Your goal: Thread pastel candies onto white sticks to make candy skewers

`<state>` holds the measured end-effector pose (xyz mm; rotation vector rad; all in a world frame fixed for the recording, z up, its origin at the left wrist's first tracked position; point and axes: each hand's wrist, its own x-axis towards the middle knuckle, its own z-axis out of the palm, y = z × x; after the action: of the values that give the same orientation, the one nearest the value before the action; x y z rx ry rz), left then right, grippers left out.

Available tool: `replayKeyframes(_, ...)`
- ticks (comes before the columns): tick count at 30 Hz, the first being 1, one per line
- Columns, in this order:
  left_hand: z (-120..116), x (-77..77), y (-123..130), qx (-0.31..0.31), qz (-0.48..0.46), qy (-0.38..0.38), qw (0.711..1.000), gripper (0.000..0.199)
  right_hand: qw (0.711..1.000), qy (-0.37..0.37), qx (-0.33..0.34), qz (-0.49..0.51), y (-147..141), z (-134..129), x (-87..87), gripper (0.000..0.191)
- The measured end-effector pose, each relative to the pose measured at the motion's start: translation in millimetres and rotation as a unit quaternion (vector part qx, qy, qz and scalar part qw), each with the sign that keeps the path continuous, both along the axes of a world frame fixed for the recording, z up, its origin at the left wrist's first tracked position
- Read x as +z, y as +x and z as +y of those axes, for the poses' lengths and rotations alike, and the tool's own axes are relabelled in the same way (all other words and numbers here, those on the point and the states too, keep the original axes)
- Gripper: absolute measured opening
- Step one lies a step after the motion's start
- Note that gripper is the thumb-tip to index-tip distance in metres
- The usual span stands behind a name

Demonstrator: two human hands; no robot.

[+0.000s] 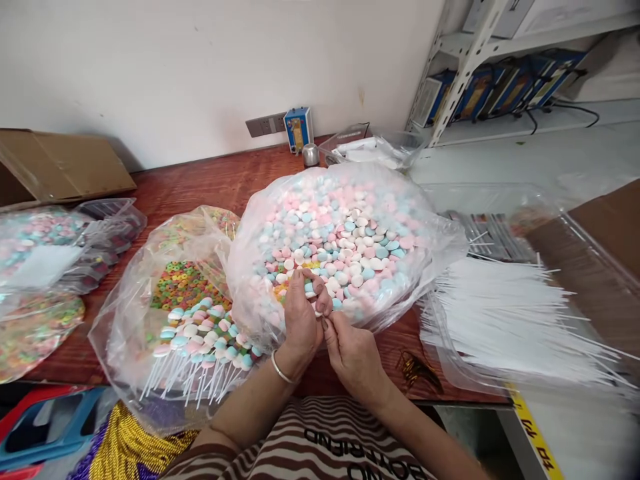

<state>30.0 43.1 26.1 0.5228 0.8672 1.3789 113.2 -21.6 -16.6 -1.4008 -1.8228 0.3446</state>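
Note:
My left hand (303,310), with a bangle at the wrist, is curled over the near edge of a large clear bag of pink, white and blue candies (345,243). A few candies show between its fingers. Against it, my right hand (353,350) is pinched, thumb and fingers together; what it grips is too small to make out. To the left, assembled candies on white sticks (200,340) lie in a pile on an open bag of small colourful rings (187,285). White sticks (510,320) fill a clear tray at the right.
A cardboard box (65,167) and more bagged candies (40,247) stand at the left. Gold twist ties (420,371) lie near the table's front edge. A small blue device (299,129) and a plastic container (373,150) are at the back, with shelving at the right.

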Motion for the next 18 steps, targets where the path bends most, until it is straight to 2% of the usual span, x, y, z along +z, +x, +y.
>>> replayKeyframes(13,-8.1,-16.2,6.3,0.042,-0.009,0.013,0.999,0.036,0.982,0.142,-0.067,-0.107,-14.6,15.1,-9.3,0.037)
replayKeyframes(16,-1.1,-14.0,0.2,0.025,0.012,0.006,1.0,0.039,0.99,0.121,-0.051,-0.057,-11.8,17.8,-6.4,0.037)
replayKeyframes(18,12.2,-10.0,-9.0,0.001,0.078,0.028,0.997,0.05,0.995,0.091,-0.04,0.0,-3.2,16.4,-2.8,0.032)
